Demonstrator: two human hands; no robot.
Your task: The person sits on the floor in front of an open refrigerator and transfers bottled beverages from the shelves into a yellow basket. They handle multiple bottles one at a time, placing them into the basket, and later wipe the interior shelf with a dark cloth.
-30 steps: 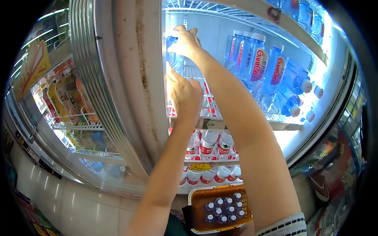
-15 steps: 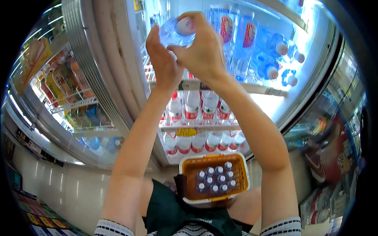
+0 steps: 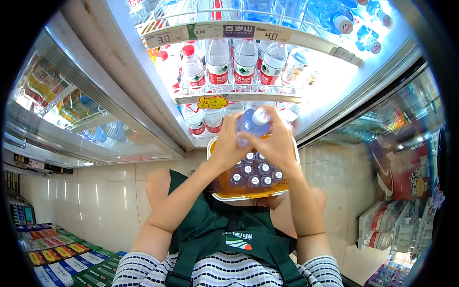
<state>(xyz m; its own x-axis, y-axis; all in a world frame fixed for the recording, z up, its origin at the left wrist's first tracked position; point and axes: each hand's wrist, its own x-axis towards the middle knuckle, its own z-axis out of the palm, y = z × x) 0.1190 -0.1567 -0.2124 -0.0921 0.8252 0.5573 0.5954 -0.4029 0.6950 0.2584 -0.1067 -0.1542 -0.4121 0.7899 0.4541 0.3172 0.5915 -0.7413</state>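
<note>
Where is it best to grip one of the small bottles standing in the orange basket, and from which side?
Probably from straight above, by the neck just under the cap. The small bottles stand upright and packed close in the orange basket, so only the caps show and their sides look blocked by neighbours. Both hands, left hand and right hand, hold a bottle above them.

The scene is bright, lit chiefly by the white strip lights inside the open fridge (image 3: 267,62) — its right side blows out to near white, washing over the bottles there. Glare streaks the glass door (image 3: 76,115) at left, veiling the drinks behind it. The pale floor tiles (image 3: 95,201) carry a soft sheen. Fisheye bending curves the shelves and door frame — corners fall to black, and detail near the rim smears and softens.
</note>
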